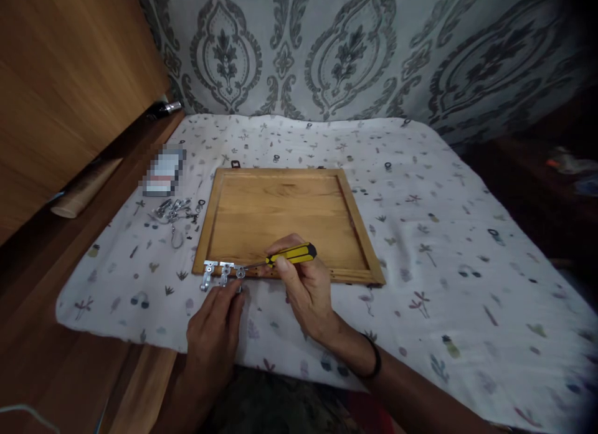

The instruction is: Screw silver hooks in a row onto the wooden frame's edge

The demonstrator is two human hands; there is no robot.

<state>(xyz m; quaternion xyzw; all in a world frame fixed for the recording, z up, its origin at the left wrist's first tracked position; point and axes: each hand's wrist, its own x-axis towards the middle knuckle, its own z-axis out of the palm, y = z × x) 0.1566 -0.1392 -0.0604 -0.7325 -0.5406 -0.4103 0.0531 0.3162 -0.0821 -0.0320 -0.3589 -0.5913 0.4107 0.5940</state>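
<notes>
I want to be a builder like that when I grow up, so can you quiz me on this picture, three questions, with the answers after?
1. Which hand holds the yellow and black screwdriver?

2. True or false: the loose pile of metal pieces lies on the wooden panel.

3. What are the fingers of the left hand at?
A) the top far corner of the panel
B) the rightmost metal fitting on the panel's near edge
C) the black band on the other wrist

Key:
1. The right hand.
2. False: it lies on the printed cloth, left of the panel.
3. B.
</notes>
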